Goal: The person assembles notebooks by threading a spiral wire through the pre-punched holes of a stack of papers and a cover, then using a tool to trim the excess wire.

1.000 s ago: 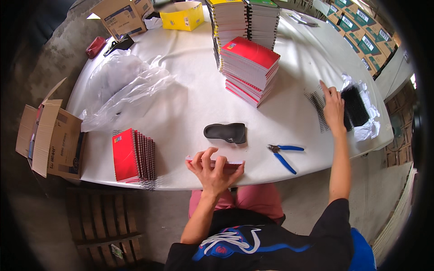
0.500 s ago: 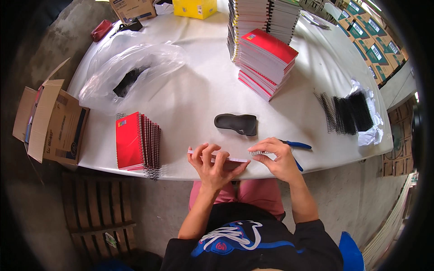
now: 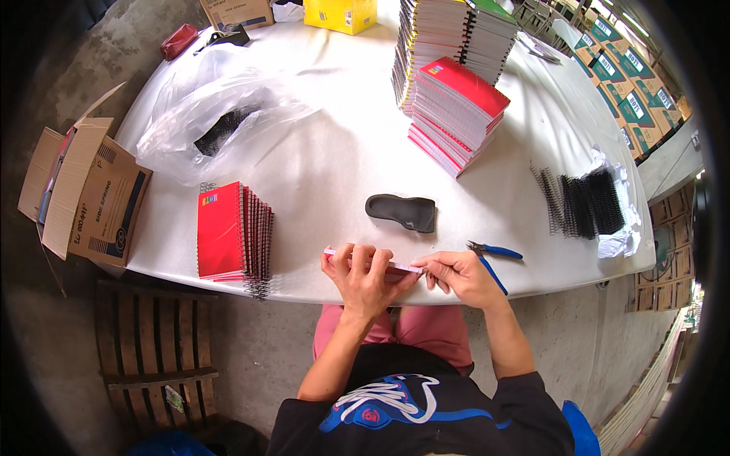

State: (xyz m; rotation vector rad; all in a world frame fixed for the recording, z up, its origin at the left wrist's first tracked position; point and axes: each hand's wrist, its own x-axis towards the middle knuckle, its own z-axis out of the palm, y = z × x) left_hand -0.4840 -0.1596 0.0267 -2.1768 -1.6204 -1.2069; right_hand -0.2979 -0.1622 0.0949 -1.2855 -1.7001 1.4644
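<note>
Both hands (left, right) pinching a thin notebook, clear bag holding black coils, open carton

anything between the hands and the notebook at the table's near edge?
Nothing visible. The left hand already lies on the notebook and the right hand pinches its right end. The blue-handled pliers and the black block lie apart from it, off to the side.

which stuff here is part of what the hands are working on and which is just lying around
In use:
left hand
right hand
thin pink-edged unbound notebook
black wire spiral coils
blue-handled pliers

Lying about:
yellow cardboard box
clear plastic bag
dark red pouch
</note>
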